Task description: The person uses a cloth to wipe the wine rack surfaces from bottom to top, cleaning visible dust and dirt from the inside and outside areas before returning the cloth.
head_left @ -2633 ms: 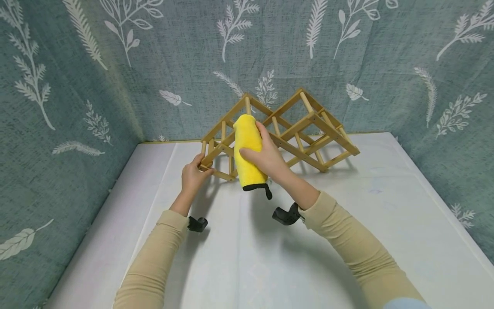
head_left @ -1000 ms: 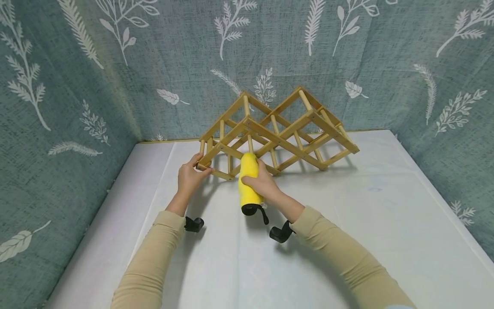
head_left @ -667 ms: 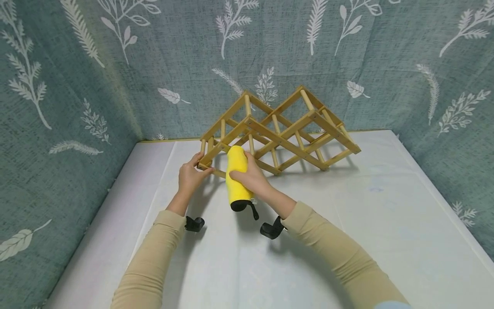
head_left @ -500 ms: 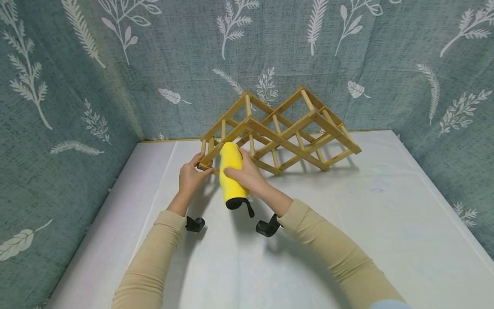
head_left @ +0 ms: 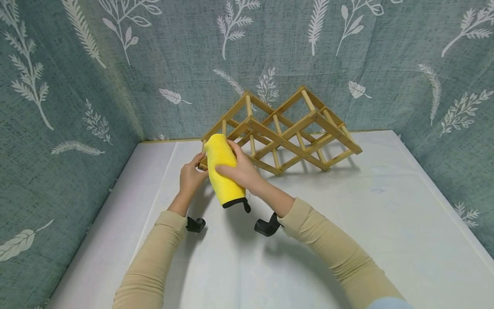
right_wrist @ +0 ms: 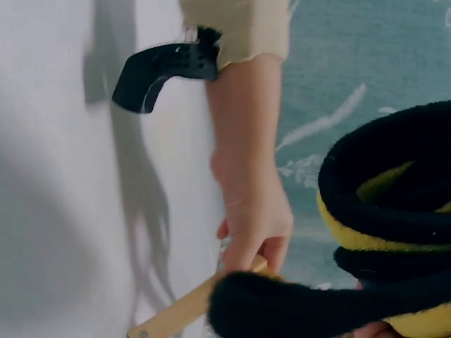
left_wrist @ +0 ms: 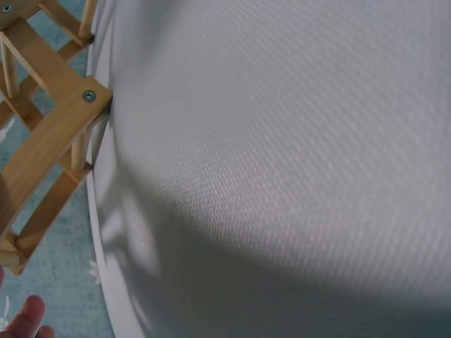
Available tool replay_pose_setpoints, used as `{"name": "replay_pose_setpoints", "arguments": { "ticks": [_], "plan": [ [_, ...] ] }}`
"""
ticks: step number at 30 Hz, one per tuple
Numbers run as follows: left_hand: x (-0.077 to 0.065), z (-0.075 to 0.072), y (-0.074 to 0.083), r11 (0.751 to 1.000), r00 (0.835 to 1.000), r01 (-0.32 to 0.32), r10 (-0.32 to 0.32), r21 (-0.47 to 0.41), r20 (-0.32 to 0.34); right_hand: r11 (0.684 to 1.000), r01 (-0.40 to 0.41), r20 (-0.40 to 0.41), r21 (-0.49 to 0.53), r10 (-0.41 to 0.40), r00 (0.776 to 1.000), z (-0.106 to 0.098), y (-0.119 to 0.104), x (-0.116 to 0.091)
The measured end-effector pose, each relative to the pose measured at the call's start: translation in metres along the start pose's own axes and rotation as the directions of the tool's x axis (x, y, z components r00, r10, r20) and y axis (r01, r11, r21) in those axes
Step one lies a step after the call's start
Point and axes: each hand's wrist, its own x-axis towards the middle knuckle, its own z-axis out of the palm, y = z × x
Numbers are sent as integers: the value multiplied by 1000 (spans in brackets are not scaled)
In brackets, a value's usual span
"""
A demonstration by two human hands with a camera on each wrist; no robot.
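A rolled yellow towel (head_left: pixel 221 169) with black trim and a hanging loop is in my right hand (head_left: pixel 244 169), thumb across its near side. It tilts to the left, raised in front of the left part of a wooden lattice rack (head_left: pixel 281 139). My left hand (head_left: pixel 191 178) holds the rack's low left end, which the towel partly covers in the head view. In the left wrist view, the rack's slats (left_wrist: pixel 53 134) and fingertips (left_wrist: pixel 28 317) show at the left edge. The right wrist view looks at the towel's rolled black-edged end (right_wrist: pixel 394 229), with the left hand beyond.
The rack stands at the back of a white-covered table (head_left: pixel 370 223), close to a green leaf-patterned cloth wall (head_left: pixel 185 51). Similar cloth hangs at both sides. Black camera mounts (head_left: pixel 267 226) stick out from both wrists.
The towel first came down to the rack's lower middle, then moved left and up to the left end, tilting leftward. The left hand has stayed on the rack, which stands about the same.
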Motion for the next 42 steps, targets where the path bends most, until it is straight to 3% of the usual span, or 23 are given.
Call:
{"name": "replay_pose_setpoints", "arguments": {
  "ticks": [7,10,16,21,25,31,42],
  "plan": [
    [-2,0,1,998,998,-57,57,-11,-35,990,-106,-30,-90,104,994,-26,22,-24],
    [-1,-3,-1,997,997,-76,76,12,-15,977,-167,-57,-130,160,985,-42,39,-30],
    [6,-18,-5,998,990,-33,26,52,139,939,-284,-106,-194,267,958,-74,70,-40],
    [14,-30,-8,995,964,-79,62,56,259,910,-346,-146,-229,319,936,-95,88,-42],
    [22,-32,-13,997,938,-69,51,42,343,886,-397,-190,-241,358,914,-107,98,-41],
    [26,-28,-20,998,914,-68,54,19,403,874,-430,-225,-226,382,896,-113,106,-39],
    [29,-26,-21,999,907,11,2,-31,420,893,-408,-219,-190,367,904,-102,103,-35]
  ]
}}
